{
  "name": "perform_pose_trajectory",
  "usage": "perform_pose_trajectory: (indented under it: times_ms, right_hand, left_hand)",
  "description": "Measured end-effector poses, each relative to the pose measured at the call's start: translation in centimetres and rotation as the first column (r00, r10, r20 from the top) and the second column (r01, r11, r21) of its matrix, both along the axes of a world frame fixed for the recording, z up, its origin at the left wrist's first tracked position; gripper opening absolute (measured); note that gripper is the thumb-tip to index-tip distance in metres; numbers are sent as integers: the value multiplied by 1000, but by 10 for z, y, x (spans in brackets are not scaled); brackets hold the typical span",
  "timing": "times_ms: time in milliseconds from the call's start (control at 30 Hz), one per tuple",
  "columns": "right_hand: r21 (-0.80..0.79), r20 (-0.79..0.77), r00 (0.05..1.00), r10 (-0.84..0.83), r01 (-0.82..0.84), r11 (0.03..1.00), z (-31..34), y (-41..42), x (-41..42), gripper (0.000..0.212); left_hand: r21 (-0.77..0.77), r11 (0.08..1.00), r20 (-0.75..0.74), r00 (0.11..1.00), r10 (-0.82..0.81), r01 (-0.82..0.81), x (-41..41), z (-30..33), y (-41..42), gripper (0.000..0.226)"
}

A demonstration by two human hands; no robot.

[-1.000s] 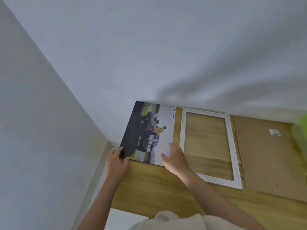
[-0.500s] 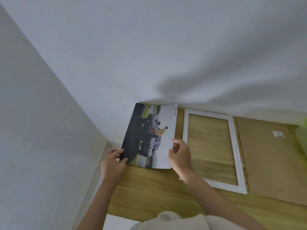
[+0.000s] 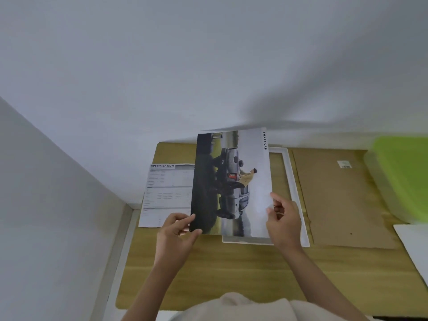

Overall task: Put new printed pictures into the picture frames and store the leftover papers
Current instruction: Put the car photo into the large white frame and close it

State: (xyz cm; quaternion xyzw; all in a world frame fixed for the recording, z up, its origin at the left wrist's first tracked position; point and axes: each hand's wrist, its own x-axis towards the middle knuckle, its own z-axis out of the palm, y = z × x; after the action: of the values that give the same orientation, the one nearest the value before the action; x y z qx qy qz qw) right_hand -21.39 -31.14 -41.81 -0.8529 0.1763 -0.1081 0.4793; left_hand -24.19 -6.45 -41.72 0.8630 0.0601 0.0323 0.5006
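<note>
A printed picture (image 3: pixel 234 181) of a grey pickup truck, lettered "SMART CAB", is lifted above the wooden table (image 3: pixel 231 274). My left hand (image 3: pixel 176 235) pinches its near left corner and my right hand (image 3: pixel 283 220) pinches its near right edge. The picture hangs over the left part of a white picture frame (image 3: pixel 298 200) that lies flat on the table, hiding most of it. A white sheet headed "SPECIFICATION" (image 3: pixel 166 193) lies flat to the left, partly under the picture.
A brown backing board (image 3: pixel 340 198) lies right of the frame. A green-lidded translucent box (image 3: pixel 403 177) stands at the far right. A white sheet's corner (image 3: pixel 414 246) shows at the right edge. Grey walls close in at the left and back.
Both hands have lifted the truck picture off the table and carried it right, over the frame. The "SPECIFICATION" sheet beneath it has come into view.
</note>
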Motion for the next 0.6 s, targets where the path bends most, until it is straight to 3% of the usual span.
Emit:
perform_pose_trajectory:
  times_ms: [233, 400, 600]
  right_hand:
    - [-30, -104, 991, -83, 80, 996, -7, -52, -10, 39]
    - [-49, -182, 978, -103, 96, 994, -13, -70, -6, 39]
    - [-79, -223, 970, -95, 80, 994, -19, -81, -4, 39]
  left_hand:
    - [45, 978, -70, 978, -198, 202, 9, -10, -47, 41]
    - [93, 957, -121, 957, -262, 274, 14, -15, -61, 41]
    - [181, 928, -82, 945, -316, 326, 16, -20, -66, 34]
